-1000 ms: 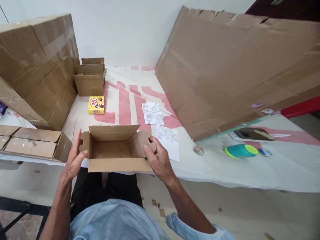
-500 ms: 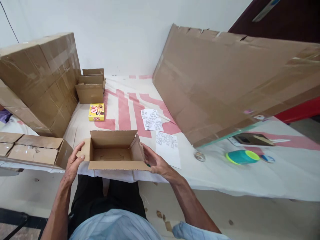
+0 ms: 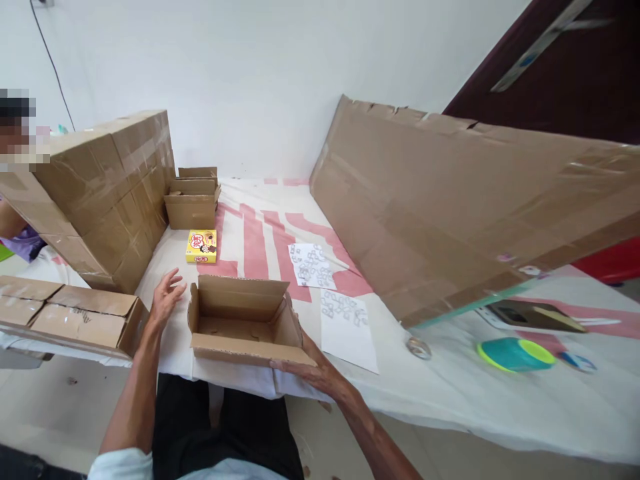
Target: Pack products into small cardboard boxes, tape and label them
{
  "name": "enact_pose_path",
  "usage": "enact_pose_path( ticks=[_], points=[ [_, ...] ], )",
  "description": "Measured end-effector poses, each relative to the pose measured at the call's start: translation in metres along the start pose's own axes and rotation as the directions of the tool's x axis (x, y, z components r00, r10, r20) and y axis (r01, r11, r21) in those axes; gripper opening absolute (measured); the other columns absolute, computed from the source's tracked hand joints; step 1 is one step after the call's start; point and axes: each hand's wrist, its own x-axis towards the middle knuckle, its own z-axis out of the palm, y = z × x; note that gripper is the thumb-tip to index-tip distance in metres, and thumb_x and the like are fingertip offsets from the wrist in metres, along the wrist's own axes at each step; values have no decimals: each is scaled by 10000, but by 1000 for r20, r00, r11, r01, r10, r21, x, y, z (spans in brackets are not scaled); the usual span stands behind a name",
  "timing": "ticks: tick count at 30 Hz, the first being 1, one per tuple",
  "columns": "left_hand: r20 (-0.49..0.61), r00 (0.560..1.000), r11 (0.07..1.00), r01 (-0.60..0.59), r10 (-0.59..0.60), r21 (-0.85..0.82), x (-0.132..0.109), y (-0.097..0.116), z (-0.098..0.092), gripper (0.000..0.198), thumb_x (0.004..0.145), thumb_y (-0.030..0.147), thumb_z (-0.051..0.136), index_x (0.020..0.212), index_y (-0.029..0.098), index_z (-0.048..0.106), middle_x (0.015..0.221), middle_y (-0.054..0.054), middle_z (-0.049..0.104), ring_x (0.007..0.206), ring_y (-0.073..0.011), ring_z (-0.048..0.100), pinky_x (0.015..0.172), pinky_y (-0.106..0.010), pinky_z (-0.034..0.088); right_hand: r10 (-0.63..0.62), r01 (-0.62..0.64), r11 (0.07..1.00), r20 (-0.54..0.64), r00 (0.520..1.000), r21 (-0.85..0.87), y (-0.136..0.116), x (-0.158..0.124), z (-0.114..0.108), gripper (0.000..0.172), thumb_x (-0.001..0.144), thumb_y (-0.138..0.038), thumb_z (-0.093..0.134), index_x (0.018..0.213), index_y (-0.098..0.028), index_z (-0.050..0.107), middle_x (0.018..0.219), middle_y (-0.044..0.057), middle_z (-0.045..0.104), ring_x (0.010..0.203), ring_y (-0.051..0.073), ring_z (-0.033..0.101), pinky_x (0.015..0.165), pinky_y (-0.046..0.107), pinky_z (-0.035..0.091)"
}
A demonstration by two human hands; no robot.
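An open cardboard box (image 3: 250, 353) sits at the table's front edge with its flaps up and nothing visible inside. My right hand (image 3: 313, 370) grips its right end, the thumb along the front flap and the fingers partly hidden behind the side. Off the box's left end, my left hand (image 3: 167, 298) is raised with its fingers apart, holding nothing. Beyond that hand lies a small yellow printed box (image 3: 201, 248) with a cartoon figure on it.
Open cardboard cartons (image 3: 191, 211) stand behind the yellow box. Stacked taped boxes (image 3: 115, 193) rise at left, a long carton (image 3: 80, 313) in front. A large cardboard panel (image 3: 450, 207) leans at right. Sheets of paper (image 3: 347, 330), a tape roll (image 3: 419, 347) and a teal cup (image 3: 515, 354) lie rightward.
My left hand has let go of the box's left flap and moved up toward the yellow box. My right hand keeps its hold. The view has shifted, showing a person at far left.
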Motion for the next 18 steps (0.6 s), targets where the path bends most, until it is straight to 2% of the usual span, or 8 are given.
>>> enact_pose_path(
  ticks=[2, 5, 7, 9, 14, 18],
  points=[
    [-13, 1000, 976, -12, 15, 217, 31, 2, 10, 811, 818, 610, 764, 1509, 226, 586, 1395, -191, 655, 1169, -347, 697, 982, -494, 585, -24, 23, 998, -16, 1000, -54, 12, -4, -4, 1246, 790, -636, 855, 1746, -322, 120, 1809, 89, 178, 1666, 359, 162, 1343, 586, 174],
    [-32, 999, 921, -7, 21, 390, 68, 12, 31, 864, 709, 574, 883, 1469, 256, 622, 1565, -220, 507, 1420, -461, 510, 1139, -613, 455, -74, 72, 990, -13, 997, -121, 28, -11, -9, 1281, 791, -731, 803, 1751, -274, 88, 1812, 121, 133, 1667, 373, 138, 1342, 590, 131],
    [-42, 999, 868, 6, 17, 496, 87, 21, 49, 931, 677, 611, 900, 1491, 284, 590, 1659, -226, 386, 1507, -512, 377, 1167, -686, 377, -105, 103, 986, -3, 995, -134, 35, -16, -11, 1290, 794, -802, 742, 1753, -260, 71, 1812, 123, 117, 1663, 396, 136, 1337, 609, 139],
    [-44, 999, 817, 15, 13, 577, 102, 29, 67, 977, 679, 667, 878, 1520, 300, 542, 1704, -228, 309, 1523, -529, 327, 1152, -722, 352, -116, 114, 983, -3, 993, -143, 40, -22, -13, 1232, 820, -844, 664, 1751, -283, 85, 1814, 89, 119, 1660, 406, 136, 1335, 617, 142],
    [-50, 999, 721, 40, -7, 692, 124, 38, 102, 958, 720, 658, 830, 1521, 247, 502, 1702, -258, 292, 1460, -533, 375, 1091, -710, 385, -84, 78, 979, -24, 996, -189, 46, -32, -13, 1109, 884, -784, 642, 1736, -354, 76, 1809, 33, 150, 1653, 388, 173, 1329, 594, 175],
    [-76, 997, 676, 60, -6, 734, 133, 42, 110, 807, 753, 526, 795, 1459, 226, 545, 1631, -254, 389, 1372, -502, 459, 1058, -670, 413, -40, 24, 979, -74, 996, -204, 40, -27, -7, 1141, 876, -739, 703, 1736, -340, 68, 1805, 62, 151, 1654, 381, 180, 1326, 591, 168]
  ],
)
